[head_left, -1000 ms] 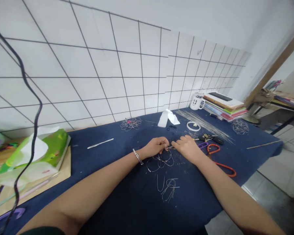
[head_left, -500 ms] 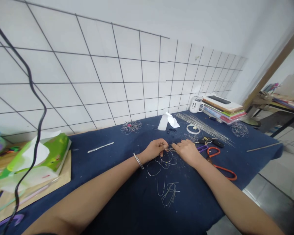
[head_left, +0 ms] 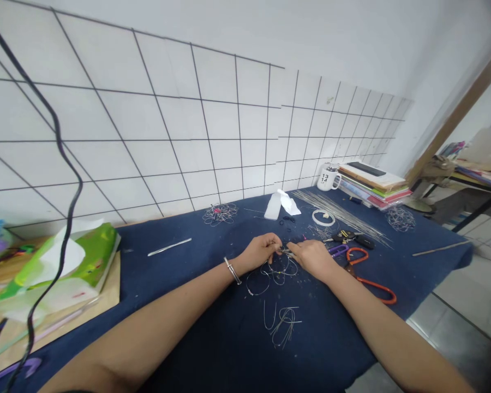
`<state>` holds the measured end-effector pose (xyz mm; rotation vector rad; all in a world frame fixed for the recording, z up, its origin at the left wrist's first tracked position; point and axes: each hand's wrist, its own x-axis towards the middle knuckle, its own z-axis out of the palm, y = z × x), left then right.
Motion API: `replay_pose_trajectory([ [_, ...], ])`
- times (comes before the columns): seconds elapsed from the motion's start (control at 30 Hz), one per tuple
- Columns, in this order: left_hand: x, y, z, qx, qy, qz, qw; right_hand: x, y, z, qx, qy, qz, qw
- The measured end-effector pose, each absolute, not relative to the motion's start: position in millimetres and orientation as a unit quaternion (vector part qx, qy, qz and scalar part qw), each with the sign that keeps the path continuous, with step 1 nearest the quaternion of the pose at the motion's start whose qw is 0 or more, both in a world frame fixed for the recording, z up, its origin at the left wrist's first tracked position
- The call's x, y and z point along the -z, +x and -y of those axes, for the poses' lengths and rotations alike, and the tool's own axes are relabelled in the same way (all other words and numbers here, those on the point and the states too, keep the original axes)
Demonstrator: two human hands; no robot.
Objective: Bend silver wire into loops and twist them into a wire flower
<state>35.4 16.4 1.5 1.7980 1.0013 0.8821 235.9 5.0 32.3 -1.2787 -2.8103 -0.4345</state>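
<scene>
My left hand (head_left: 263,250), a silver bangle (head_left: 232,271) on its wrist, is closed in a pinch on a thin wire (head_left: 281,251). Close beside it, my right hand (head_left: 313,258) wraps round small pliers (head_left: 287,252); their metal jaws point at the left fingertips, and most of the handle is hidden in the palm. Under both hands lie thin wire loops with small beads (head_left: 279,272). A further beaded loop (head_left: 257,284) rests just below the left hand. Nearer me is a small heap of bent wire pieces (head_left: 284,326).
Orange-handled scissors (head_left: 376,289), purple-handled scissors (head_left: 337,250) and black-handled cutters (head_left: 346,236) lie right of my hands. Behind are a white tape roll (head_left: 323,218), long straight wires (head_left: 343,213), tangled wire (head_left: 220,213) and a mug (head_left: 328,178). A tissue pack (head_left: 94,254) sits left.
The right hand has shifted and turned slightly, so the plier jaws show more plainly between the hands. A small pink piece now shows above the right hand. The left hand keeps its pinch.
</scene>
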Motion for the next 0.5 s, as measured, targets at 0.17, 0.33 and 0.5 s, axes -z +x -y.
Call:
replay_pose_trajectory([
  [0.17,-2.6,35.3,-17.4,-0.357,0.73,-0.394,0.43,-30.8,235.9,-6.8,0.108,-0.422,0.9,0.015],
  [0.33,-3.8,34.3,-18.2,-0.348,0.734,-0.392,0.433,-28.7,238.5,-12.7,0.096,-0.402,0.91,0.037],
  [0.5,-4.5,33.2,-18.1,-0.337,0.736,-0.393,0.437,-28.3,241.4,-15.7,0.099,-0.377,0.92,0.045],
])
